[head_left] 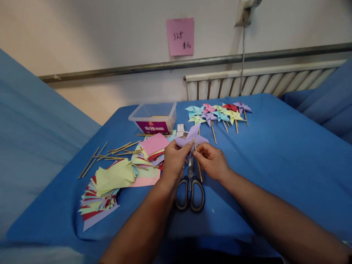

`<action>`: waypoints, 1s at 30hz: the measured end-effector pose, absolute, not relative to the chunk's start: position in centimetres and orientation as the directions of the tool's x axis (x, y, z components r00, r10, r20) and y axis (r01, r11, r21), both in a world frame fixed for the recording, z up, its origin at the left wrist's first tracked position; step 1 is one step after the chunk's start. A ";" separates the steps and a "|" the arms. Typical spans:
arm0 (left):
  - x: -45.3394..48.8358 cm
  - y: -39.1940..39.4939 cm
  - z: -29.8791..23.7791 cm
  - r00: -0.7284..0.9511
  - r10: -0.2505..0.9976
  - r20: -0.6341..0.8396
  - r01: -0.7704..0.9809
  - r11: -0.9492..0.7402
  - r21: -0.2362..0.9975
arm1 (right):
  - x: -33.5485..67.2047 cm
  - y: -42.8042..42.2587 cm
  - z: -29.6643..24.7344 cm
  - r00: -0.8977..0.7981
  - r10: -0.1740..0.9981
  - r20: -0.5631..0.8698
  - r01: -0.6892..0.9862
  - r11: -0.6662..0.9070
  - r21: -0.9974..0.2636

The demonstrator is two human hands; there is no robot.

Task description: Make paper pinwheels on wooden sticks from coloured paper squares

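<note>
A purple paper pinwheel (pixel 194 134) is held up over the table between my two hands. My left hand (pixel 176 157) pinches its paper from the left. In my right hand (pixel 210 157), thumb and fingers close on a thin wooden stick (pixel 199 165), whose top end lies against the pinwheel's middle. Whether the stick is fixed to the paper I cannot tell. Below the hands, black-handled scissors (pixel 190 192) lie on the blue cloth, blades pointing away and partly covered. A small white box (pixel 180 128) stands just behind the pinwheel.
Finished pinwheels (pixel 220 113) lie grouped at the back right. A clear plastic box (pixel 154 113) stands at the back. Loose sticks (pixel 92 161), a fanned paper stack (pixel 110 183) and another paper pile (pixel 154 146) cover the left side. The wall carries a pipe (pixel 143 68) and a radiator (pixel 261 80).
</note>
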State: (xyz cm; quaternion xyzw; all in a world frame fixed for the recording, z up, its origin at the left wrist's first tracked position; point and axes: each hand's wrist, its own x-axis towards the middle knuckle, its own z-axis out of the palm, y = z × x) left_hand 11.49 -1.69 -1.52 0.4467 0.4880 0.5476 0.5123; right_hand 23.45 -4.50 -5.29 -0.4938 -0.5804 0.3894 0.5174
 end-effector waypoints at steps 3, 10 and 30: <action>11.3 -1.6 -1.4 -0.070 0.997 -0.023 -0.147 0.012 0.989 | 23.5 -4.6 -5.2 0.000 0.979 0.205 0.193 0.201 -0.960; 11.1 -1.4 -1.2 -0.048 0.996 -0.078 -0.106 0.073 0.992 | 24.2 -4.6 -5.1 -0.036 0.976 0.214 0.256 0.216 -0.942; 10.4 -0.9 -1.5 -0.020 0.989 -0.147 -0.108 0.144 0.984 | 24.7 -4.8 -4.8 -0.032 0.974 0.226 0.392 0.220 -0.893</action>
